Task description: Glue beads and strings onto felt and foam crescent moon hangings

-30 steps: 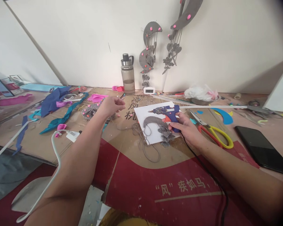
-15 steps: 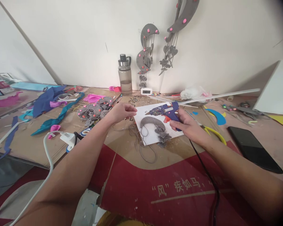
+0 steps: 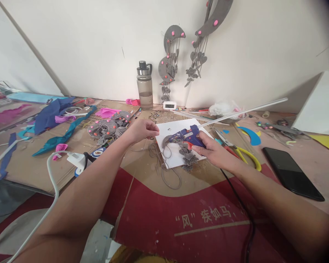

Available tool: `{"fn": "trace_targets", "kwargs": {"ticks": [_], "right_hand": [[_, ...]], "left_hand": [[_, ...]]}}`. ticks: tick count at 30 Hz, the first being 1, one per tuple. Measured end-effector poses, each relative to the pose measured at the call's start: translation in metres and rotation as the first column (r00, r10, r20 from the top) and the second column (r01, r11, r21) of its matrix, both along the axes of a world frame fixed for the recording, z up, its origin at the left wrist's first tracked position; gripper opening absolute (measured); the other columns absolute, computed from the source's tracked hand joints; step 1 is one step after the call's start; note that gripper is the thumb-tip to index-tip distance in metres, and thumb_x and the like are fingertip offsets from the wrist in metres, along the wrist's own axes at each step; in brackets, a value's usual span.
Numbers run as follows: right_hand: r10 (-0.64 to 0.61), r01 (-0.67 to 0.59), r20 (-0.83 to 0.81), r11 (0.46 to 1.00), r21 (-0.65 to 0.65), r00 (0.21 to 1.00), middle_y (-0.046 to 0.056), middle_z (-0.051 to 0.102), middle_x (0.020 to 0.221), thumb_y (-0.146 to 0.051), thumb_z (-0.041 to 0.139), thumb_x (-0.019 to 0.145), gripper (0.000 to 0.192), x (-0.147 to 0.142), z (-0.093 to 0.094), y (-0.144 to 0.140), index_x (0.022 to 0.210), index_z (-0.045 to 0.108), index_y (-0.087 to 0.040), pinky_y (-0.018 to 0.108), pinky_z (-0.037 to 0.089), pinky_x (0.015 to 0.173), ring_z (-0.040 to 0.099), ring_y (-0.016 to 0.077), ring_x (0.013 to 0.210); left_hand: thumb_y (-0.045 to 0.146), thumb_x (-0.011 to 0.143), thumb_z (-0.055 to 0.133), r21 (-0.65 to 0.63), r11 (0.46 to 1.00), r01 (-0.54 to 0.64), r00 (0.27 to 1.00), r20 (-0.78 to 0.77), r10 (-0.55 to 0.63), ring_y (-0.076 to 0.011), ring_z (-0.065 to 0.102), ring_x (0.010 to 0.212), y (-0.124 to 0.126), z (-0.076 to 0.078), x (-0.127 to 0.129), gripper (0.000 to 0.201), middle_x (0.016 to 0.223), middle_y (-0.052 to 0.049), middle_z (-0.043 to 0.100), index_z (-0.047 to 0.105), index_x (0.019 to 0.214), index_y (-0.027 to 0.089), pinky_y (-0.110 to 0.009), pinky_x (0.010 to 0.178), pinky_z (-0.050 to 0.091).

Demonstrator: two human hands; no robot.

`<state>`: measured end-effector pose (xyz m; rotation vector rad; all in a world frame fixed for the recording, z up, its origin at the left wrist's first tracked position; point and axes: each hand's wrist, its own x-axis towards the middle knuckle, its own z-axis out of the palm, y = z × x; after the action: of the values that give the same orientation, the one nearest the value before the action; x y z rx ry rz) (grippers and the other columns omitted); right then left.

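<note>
the right hand is clamped around the grip of a blue glue gun, whose front end points left over a gray crescent; whether the nozzle touches it, i cannot tell. the crescent lies on a white board on the cardboard between the two hands, partly hidden by the gun. a long clear glue stick juts up and rightward from the gun's rear, and a black cable runs down below the right forearm. the left hand is apart from the right, just beside the board's left edge, thumb and fingertips close together; i cannot tell if they pinch anything. gray flower shapes overhang the board's lower edge, and loose gray cord loops beside them. a heap of gray pieces with pink dots lies left of the left hand. scissors with red and yellow handles rest near the right forearm, a black phone farther right.
</note>
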<state>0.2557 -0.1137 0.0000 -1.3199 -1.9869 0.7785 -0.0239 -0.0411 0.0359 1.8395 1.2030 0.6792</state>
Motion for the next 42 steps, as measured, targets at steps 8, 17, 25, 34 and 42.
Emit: {"fn": "trace_targets", "kwargs": {"ticks": [8,17,25,34,42], "right_hand": [[0.010,-0.011,0.045,0.999,0.034,0.999,0.001,0.054,0.088,-0.045,0.053,0.089,0.025,-0.0041,-0.0010,-0.0018,0.104,0.049,-0.025,0.033,0.043,0.072,0.051,0.0197,0.081],[0.035,-0.036,-0.014,0.999,-0.032,0.999,0.002,0.057,0.094,-0.043,0.053,0.088,0.026,-0.0063,-0.0029,-0.0004,0.105,0.049,-0.023,0.034,0.044,0.074,0.053,0.0205,0.085],[0.023,-0.023,0.014,1.000,-0.021,1.000,0.003,0.057,0.096,-0.042,0.053,0.089,0.026,-0.0055,-0.0037,0.0002,0.107,0.049,-0.024,0.036,0.042,0.079,0.052,0.0210,0.087],[0.026,-0.026,0.047,1.000,0.004,0.999,0.001,0.055,0.090,-0.041,0.051,0.089,0.024,-0.0050,-0.0041,0.0006,0.104,0.048,-0.022,0.035,0.043,0.076,0.051,0.0190,0.082],[0.021,-0.021,0.054,1.000,0.008,0.998,0.004,0.058,0.098,-0.040,0.050,0.090,0.028,-0.0055,-0.0036,0.0005,0.110,0.048,-0.021,0.038,0.044,0.082,0.054,0.0212,0.089]], "left_hand": [[0.031,0.065,0.072,0.010,1.000,0.017,1.000,-0.009,-0.017,-0.0102,0.054,0.056,0.0025,-0.0025,-0.0011,0.022,0.063,-0.001,0.064,0.070,0.076,0.013,-0.023,0.054,0.043],[0.030,0.066,0.073,-0.003,1.000,0.018,1.000,0.001,-0.018,-0.0102,0.055,0.058,0.0046,-0.0050,-0.0032,0.022,0.065,-0.001,0.065,0.070,0.079,0.013,-0.023,0.054,0.044],[0.030,0.067,0.073,0.000,1.000,0.022,1.000,0.006,-0.022,-0.0105,0.056,0.058,0.0050,-0.0060,-0.0029,0.022,0.066,-0.002,0.065,0.069,0.080,0.013,-0.023,0.054,0.045],[0.025,0.067,0.074,-0.019,1.000,0.015,1.000,0.016,-0.015,-0.0094,0.055,0.056,0.0020,-0.0023,-0.0011,0.017,0.062,-0.002,0.064,0.068,0.076,0.012,-0.021,0.052,0.042],[0.022,0.068,0.073,-0.018,1.000,0.019,1.000,0.007,-0.018,-0.0090,0.055,0.054,0.0020,-0.0028,-0.0005,0.014,0.061,-0.001,0.064,0.068,0.076,0.011,-0.021,0.052,0.043]]}}
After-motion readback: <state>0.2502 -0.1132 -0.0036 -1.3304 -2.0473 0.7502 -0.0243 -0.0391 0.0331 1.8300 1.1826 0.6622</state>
